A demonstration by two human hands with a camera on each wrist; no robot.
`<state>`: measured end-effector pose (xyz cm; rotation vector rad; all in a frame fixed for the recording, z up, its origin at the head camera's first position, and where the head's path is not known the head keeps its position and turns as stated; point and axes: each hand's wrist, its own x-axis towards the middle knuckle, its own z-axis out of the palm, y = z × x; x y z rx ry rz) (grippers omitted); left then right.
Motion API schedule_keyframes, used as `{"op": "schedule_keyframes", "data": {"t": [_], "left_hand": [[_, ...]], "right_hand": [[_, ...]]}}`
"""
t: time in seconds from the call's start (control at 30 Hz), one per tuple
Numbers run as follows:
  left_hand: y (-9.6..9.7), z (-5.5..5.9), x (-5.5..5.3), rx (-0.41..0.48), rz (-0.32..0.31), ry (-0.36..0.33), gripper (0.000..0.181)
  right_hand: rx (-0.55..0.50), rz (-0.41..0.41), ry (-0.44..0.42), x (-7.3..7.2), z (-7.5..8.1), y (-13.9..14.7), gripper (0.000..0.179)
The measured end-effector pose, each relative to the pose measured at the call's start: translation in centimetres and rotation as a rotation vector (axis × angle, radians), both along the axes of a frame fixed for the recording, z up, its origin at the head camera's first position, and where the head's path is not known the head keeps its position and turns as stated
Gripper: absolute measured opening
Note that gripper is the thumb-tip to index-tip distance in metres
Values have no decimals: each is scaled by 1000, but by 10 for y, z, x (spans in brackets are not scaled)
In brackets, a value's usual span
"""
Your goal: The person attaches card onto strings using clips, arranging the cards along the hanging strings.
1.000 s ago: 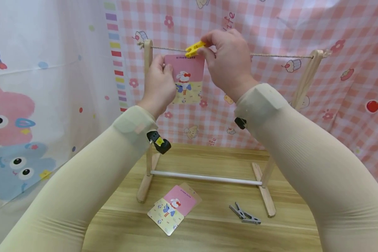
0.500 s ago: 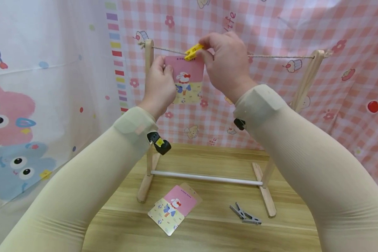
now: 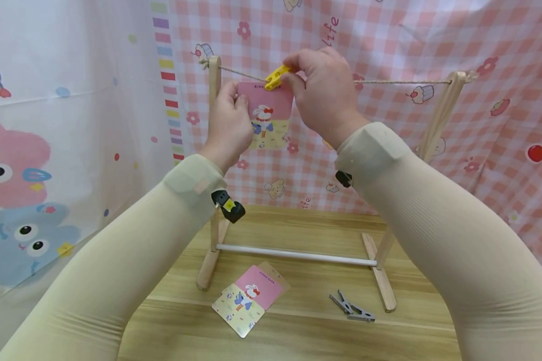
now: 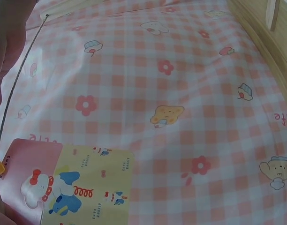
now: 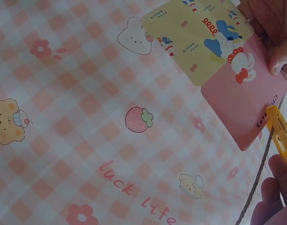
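A pink and yellow card [image 3: 271,108] with a rabbit print hangs upright at the rope [image 3: 402,81], near its left end. My left hand [image 3: 230,120] pinches the card's left edge, thumb on the front face. Between the thumb and fingers of my right hand [image 3: 325,90] is a yellow clothespin [image 3: 277,77], its tip over the card's top edge at the rope. In the right wrist view the clothespin [image 5: 279,131] overlaps the printed lettering on the card [image 5: 246,93]. The left wrist view has the card [image 4: 87,183] at its lower left.
The rope spans a wooden stand with a left post [image 3: 214,80], a right post [image 3: 442,110] and a white lower bar [image 3: 298,255]. On the wooden table lie more cards [image 3: 248,301] and grey clothespins [image 3: 352,307]. A pink checked cloth [image 3: 379,30] hangs behind.
The clothespin has moved slightly down and tilted more steeply over the card's top edge. The rope's left part now slopes down more toward it. The left hand keeps its hold on the card.
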<state>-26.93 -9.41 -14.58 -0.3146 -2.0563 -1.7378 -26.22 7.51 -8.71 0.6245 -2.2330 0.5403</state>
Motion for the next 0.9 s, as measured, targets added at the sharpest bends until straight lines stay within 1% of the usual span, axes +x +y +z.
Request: {"op": "schedule_keyframes", "data": {"t": [0.13, 0.37, 0.9], "left_hand": [[0, -2, -1, -9, 2, 2, 26], [0, -4, -1, -26, 11, 14, 26], [1, -5, -2, -18, 14, 35, 25]], "right_hand": [[11, -2, -6, 0, -1, -1, 26], [26, -3, 11, -2, -2, -1, 28], [33, 16, 15, -2, -3, -1, 30]]}}
